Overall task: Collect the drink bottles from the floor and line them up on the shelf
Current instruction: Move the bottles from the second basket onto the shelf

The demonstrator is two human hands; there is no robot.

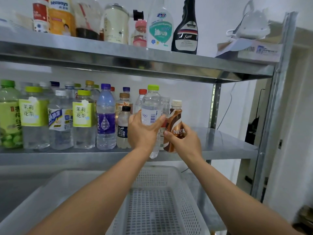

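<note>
My left hand (142, 131) grips a clear water bottle (152, 106) with a lime-green cap, held just above the front edge of the middle steel shelf (228, 146). My right hand (183, 139) holds a brown coffee bottle (175, 119) with a cream cap, which stands at the right end of the row. Several drink bottles (83, 119) stand lined up on the shelf to the left, among them green-labelled tea bottles and a purple-labelled water bottle (105, 116).
A white perforated plastic basket (189, 200) sits below my arms on the lower shelf. The upper shelf (135, 55) carries cleaning bottles, jars and a cardboard box (257, 50). The middle shelf is bare to the right of the coffee bottle. A steel upright (277, 99) bounds the right side.
</note>
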